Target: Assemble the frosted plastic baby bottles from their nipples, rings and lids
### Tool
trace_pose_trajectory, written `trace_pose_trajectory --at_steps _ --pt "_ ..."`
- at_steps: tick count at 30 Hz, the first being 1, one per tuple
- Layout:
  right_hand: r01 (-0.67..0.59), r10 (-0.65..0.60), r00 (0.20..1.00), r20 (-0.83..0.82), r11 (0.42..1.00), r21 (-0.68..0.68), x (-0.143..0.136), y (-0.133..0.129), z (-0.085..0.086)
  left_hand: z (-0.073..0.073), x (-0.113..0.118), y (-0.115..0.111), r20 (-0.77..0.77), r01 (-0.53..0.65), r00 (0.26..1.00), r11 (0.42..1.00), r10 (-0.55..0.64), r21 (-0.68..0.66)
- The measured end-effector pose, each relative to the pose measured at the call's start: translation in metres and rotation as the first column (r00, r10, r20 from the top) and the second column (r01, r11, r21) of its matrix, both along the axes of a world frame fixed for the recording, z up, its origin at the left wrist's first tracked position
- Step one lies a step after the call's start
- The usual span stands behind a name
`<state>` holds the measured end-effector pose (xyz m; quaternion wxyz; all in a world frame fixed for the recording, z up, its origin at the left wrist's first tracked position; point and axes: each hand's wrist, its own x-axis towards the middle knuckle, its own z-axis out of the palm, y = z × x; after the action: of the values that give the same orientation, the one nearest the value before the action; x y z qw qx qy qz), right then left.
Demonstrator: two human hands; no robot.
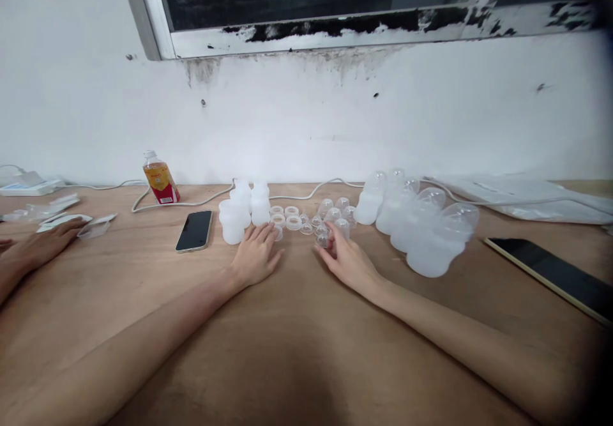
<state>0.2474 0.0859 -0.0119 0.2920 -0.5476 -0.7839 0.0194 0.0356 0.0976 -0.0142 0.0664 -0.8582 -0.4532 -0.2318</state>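
Note:
My left hand (256, 255) lies on the table with its fingers stretched out, beside white translucent bottle bodies (233, 221) and several pale screw rings (293, 222). Its fingertips partly hide a ring. My right hand (352, 263) has thumb and forefinger apart at the near edge of a group of clear bottle nipples (322, 241); whether a fingertip touches one I cannot tell. Small clear domed pieces (341, 203) stand behind those fingers. To the right, in a slanting row, stand several white bottles topped with clear domed caps (433, 237).
A black phone (194, 231) and a drink bottle (161, 178) are at left, a larger dark device (550, 276) at right. A white cable (306, 195) runs along the wall. Plastic bags (522, 197) lie back right. Another person's hand (50, 242) rests by small packets at far left.

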Motion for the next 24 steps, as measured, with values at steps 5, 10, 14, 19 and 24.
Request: trace_pose_trajectory --at_steps 5,10,14,19,24 --pt "0.023 -0.025 0.999 -0.042 0.998 -0.056 0.001 0.02 -0.002 0.003 0.002 -0.002 -0.038 0.085 0.996 0.996 -0.085 -0.023" --pt "-0.068 0.062 0.984 -0.166 0.997 -0.034 -0.007 0.017 0.002 0.002 0.003 -0.003 0.063 0.165 0.984 0.986 -0.164 -0.013" --pt "-0.183 0.174 0.975 -0.138 0.982 -0.052 -0.016 0.007 0.004 -0.003 0.002 0.002 0.071 0.151 0.987 0.984 -0.144 -0.099" --pt "-0.07 0.074 0.996 0.04 0.991 -0.114 -0.016 0.005 0.003 -0.004 0.001 0.002 0.117 0.169 0.981 0.98 -0.156 -0.108" --pt "-0.056 0.07 0.983 0.171 0.994 -0.089 -0.014 0.001 0.004 -0.004 -0.003 0.004 0.432 0.223 0.888 0.969 -0.157 -0.108"
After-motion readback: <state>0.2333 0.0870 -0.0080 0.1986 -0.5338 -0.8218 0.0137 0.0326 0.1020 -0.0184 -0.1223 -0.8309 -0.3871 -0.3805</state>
